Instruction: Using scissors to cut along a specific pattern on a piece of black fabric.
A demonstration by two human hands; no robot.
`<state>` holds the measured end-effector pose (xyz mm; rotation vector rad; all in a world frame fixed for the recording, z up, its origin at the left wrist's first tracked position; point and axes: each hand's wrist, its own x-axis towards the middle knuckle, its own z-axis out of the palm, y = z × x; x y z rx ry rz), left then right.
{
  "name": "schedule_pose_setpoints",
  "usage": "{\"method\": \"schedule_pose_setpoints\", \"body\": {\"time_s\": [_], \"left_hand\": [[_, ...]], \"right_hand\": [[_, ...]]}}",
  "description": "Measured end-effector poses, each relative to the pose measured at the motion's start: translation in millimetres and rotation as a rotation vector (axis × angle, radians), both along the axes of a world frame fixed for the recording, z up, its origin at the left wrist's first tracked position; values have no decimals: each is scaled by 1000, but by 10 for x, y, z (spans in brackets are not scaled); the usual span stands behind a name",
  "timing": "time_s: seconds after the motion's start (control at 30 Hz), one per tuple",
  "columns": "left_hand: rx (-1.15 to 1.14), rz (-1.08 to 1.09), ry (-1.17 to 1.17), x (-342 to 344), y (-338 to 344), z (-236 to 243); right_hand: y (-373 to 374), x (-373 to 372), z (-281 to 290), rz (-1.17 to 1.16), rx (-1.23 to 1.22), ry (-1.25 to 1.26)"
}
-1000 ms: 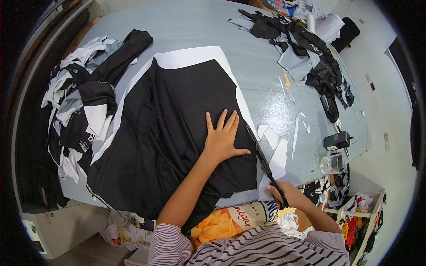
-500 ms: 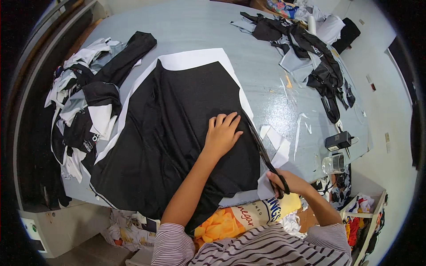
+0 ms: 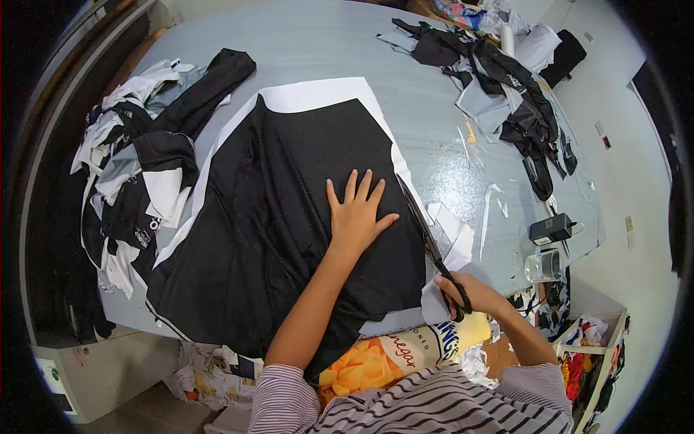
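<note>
The cloth [image 3: 238,217], black and slightly creased, lies over the middle and near left part of the counter [image 3: 434,123], with one part hanging over the near edge. A white sheet [image 3: 318,96] extends from under the cloth at its far, left and upper right margins. The left hand [image 3: 353,220] is open, palm down, with the fingers spread and pressing on the right half of the cloth. The right hand [image 3: 473,295] grips the handles of the scissors [image 3: 434,249] at the near edge of the counter. The blades point toward the far edge, along the right margin of the cloth; their opening cannot be determined. A white offcut [image 3: 457,233] lies just to the right of the blades. The left pile [image 3: 166,154] of garments occupies the left edge; the right pile [image 3: 520,101] occupies the far right corner. The adapter [image 3: 551,229] and the glass [image 3: 543,267] stand near the near right corner.
</note>
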<state>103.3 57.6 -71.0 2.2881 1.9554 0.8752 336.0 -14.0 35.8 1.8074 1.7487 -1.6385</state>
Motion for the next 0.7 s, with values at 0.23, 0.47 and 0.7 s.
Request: {"method": "schedule_pose_setpoints", "body": {"time_s": [0.23,0.47,0.7], "left_hand": [[-63,58,12,-8,0,16],[-27,71,24,-1,13,-4],[-38,88,36,5,12,-34]], "right_hand": [[127,-37,-5,46,-47,0],[68,-159,0,-14,32,-53],[24,-158,-11,-47,17,5]]}}
